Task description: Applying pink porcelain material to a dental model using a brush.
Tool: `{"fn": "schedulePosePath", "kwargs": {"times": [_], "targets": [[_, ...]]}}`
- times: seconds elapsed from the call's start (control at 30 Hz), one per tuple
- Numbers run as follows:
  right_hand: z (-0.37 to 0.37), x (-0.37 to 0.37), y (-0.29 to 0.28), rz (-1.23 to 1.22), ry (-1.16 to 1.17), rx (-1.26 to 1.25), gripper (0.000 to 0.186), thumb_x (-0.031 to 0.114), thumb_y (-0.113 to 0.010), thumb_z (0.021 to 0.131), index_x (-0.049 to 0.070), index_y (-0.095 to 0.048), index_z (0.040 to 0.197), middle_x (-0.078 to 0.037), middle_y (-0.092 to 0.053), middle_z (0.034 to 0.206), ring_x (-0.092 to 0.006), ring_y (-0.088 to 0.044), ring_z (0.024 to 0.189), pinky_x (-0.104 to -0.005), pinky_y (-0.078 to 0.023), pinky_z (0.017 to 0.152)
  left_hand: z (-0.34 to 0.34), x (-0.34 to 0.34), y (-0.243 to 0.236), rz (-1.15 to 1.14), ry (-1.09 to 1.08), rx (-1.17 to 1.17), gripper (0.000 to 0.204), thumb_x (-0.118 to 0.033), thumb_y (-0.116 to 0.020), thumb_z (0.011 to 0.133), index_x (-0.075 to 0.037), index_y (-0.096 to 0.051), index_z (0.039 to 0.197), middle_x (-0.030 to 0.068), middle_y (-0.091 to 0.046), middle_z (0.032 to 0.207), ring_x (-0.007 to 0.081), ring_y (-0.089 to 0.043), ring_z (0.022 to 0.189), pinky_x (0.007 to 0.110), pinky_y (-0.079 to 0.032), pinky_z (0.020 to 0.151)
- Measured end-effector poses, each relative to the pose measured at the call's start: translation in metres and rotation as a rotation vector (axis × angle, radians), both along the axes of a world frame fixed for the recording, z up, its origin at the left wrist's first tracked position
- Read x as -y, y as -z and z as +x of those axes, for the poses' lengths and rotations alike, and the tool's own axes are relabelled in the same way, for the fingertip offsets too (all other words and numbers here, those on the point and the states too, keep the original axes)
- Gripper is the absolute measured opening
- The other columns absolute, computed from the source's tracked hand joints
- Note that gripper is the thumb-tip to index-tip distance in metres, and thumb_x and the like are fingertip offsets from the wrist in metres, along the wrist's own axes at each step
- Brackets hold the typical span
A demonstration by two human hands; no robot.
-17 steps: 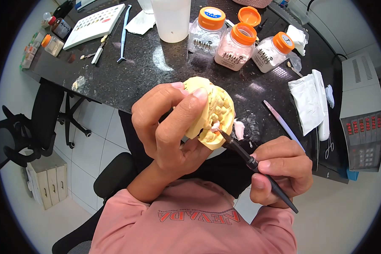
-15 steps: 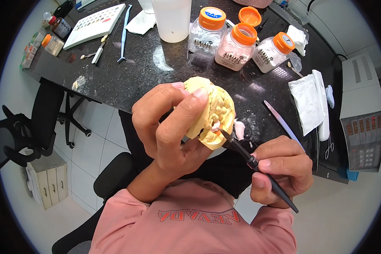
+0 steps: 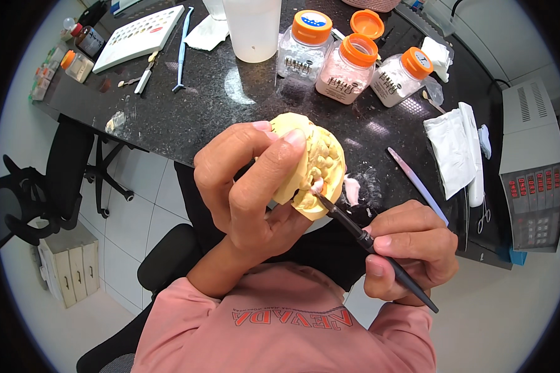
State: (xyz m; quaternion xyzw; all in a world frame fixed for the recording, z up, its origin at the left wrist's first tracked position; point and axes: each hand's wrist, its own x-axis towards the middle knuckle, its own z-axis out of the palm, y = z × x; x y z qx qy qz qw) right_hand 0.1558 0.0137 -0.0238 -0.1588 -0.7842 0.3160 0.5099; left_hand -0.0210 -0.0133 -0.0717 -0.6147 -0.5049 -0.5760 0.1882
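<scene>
My left hand point(image 3: 249, 180) grips a yellow dental model point(image 3: 331, 155), a plaster cast with rows of teeth, tilted over my lap at the table's edge. Pinched in my right hand point(image 3: 414, 248) is a black-handled brush point(image 3: 358, 231). Its tip meets the model beside a small pinkish-white tooth point(image 3: 318, 186). Whether the tip rests on that tooth or just next to it, I cannot tell. Behind the model, a dab of pink paste point(image 3: 351, 190) lies on the dark tabletop.
Powder jars stand at the back: a white one point(image 3: 302, 59), an open pink one point(image 3: 342, 78) and another white one point(image 3: 397, 81). A frosted cup point(image 3: 252, 31) is beside them. On the right lie a lilac-handled tool point(image 3: 420, 186), folded tissue point(image 3: 449, 152) and a device with red displays point(image 3: 532, 186).
The brush tip has shifted slightly left and down along the model, with my right hand moving a little left. The orange spot near the tip no longer shows. My left hand stays put.
</scene>
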Motion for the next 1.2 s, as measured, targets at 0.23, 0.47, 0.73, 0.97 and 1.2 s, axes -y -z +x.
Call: {"fn": "schedulePosePath", "kwargs": {"times": [0.23, 0.47, 0.73, 0.97, 1.2], "targets": [[0.0009, 0.0001, -0.0008, 0.004, -0.002, -0.003, 0.025, 0.000, -0.077, 0.068, 0.002, -0.063, 0.089, -0.014, -0.066, 0.073, -0.0175, -0.065, 0.058, -0.0238, -0.052, 0.049, 0.0004, -0.0002, 0.0002, 0.001, 0.005, 0.002, 0.068, -0.012, -0.090, 0.062, -0.004, -0.051, 0.117, 0.0122, -0.044, 0.113, 0.0245, -0.055, 0.101, 0.031, -0.052, 0.082], [0.0010, 0.0001, -0.0013, 0.009, 0.001, -0.008, 0.026, -0.001, -0.077, 0.068, 0.002, -0.063, 0.089, -0.013, -0.066, 0.074, -0.0177, -0.065, 0.059, -0.0240, -0.053, 0.049, 0.0002, 0.0006, -0.0013, -0.009, -0.011, -0.015, 0.069, -0.013, -0.091, 0.062, -0.004, -0.051, 0.118, 0.0118, -0.044, 0.114, 0.0242, -0.055, 0.102, 0.031, -0.052, 0.083], [-0.0007, 0.0004, -0.0003, 0.020, 0.009, 0.003, 0.026, -0.001, -0.077, 0.068, 0.002, -0.063, 0.089, -0.014, -0.066, 0.074, -0.0178, -0.065, 0.058, -0.0238, -0.052, 0.049, 0.0014, 0.0005, -0.0016, -0.009, -0.012, -0.012, 0.068, -0.014, -0.090, 0.063, -0.005, -0.051, 0.118, 0.0116, -0.044, 0.114, 0.0243, -0.055, 0.103, 0.031, -0.051, 0.084], [0.0018, 0.0005, -0.0012, -0.003, 0.019, 0.001, 0.025, 0.000, -0.077, 0.068, 0.002, -0.062, 0.088, -0.014, -0.066, 0.073, -0.0170, -0.064, 0.057, -0.0238, -0.052, 0.048, 0.0004, 0.0003, -0.0009, -0.005, 0.012, -0.004, 0.068, -0.014, -0.090, 0.063, -0.005, -0.051, 0.118, 0.0116, -0.044, 0.114, 0.0247, -0.054, 0.103, 0.032, -0.051, 0.085], [-0.0008, 0.0002, -0.0002, 0.005, 0.025, -0.004, 0.024, -0.001, -0.077, 0.068, 0.002, -0.062, 0.087, -0.014, -0.067, 0.073, -0.0167, -0.064, 0.056, -0.0236, -0.052, 0.048, 0.0002, 0.0006, -0.0011, -0.006, 0.000, -0.012, 0.068, -0.015, -0.091, 0.063, -0.005, -0.051, 0.118, 0.0117, -0.044, 0.114, 0.0246, -0.054, 0.103, 0.031, -0.051, 0.084]]}}
